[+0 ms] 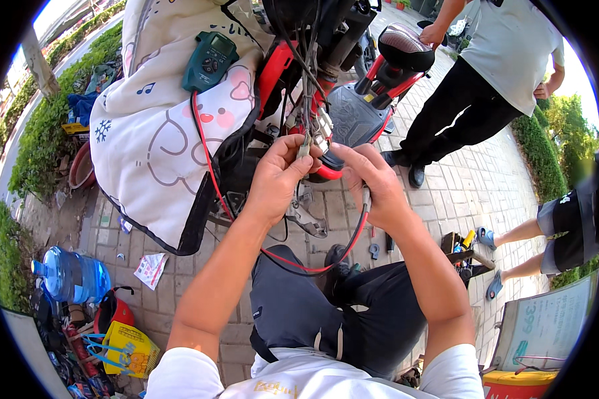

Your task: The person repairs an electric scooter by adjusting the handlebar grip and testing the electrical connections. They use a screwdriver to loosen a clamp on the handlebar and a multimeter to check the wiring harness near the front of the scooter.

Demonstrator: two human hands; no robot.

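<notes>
My left hand (276,179) pinches a pale plastic wire connector (304,147) at the end of a wire bundle (307,86) hanging from the front of a red and black scooter. Just to its right, more white connectors (322,126) hang on wires. Closed around the grey end of a red and black test lead (365,226), my right hand (377,189) points its index finger toward those connectors. That lead curves below my wrists and up to a teal handheld tester (210,61), which lies on a white padded scooter cover (166,126). The probe's tip is too small to make out.
A grey scooter footboard (358,114) and a black seat (406,46) are beyond my hands. One person (486,80) stands at the seat, another at far right. A toolbox (469,253), blue water jug (76,274) and yellow bag (130,349) stand on the paving.
</notes>
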